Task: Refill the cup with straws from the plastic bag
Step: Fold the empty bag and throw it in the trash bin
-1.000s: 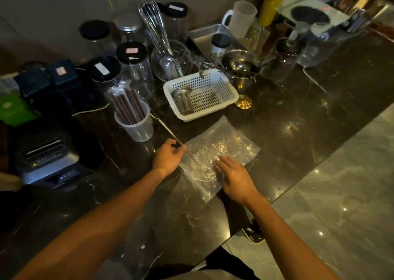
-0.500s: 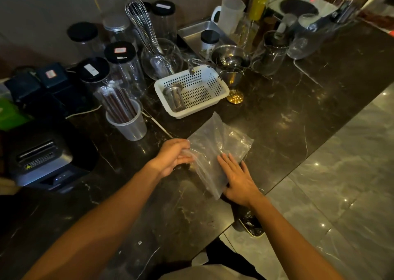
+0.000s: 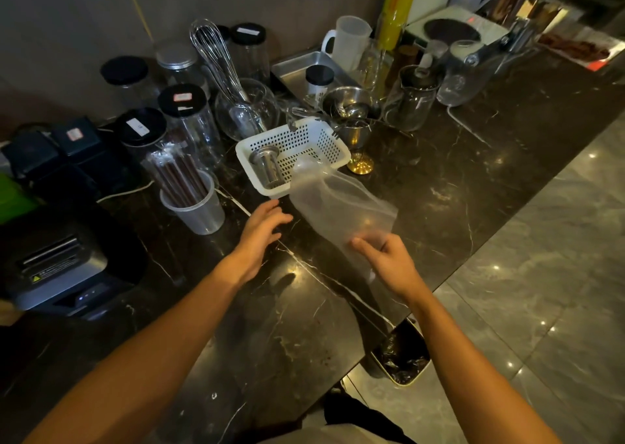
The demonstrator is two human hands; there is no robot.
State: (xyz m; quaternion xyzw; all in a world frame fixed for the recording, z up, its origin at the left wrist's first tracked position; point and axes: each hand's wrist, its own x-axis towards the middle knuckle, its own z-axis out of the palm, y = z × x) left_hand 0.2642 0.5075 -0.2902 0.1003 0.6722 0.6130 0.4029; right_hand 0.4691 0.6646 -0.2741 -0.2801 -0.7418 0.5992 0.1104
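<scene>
Right hand [image 3: 389, 263] grip: fingers pinched on the lower edge of the plastic bag [image 3: 338, 206], which is lifted off the surface [image 3: 439, 179] and blurred, top end over the white basket [image 3: 324, 145] rim. Left hand [image 3: 262, 228] grip wide, fingers spread, palm down, holding nothing, just beside the bag. Cup [image 3: 196, 206] with straws [image 3: 179, 176] stands upright, left of that hand.

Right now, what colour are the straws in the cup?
Dark reddish-brown straws, clear-wrapped, standing in the translucent cup; head view.
</scene>
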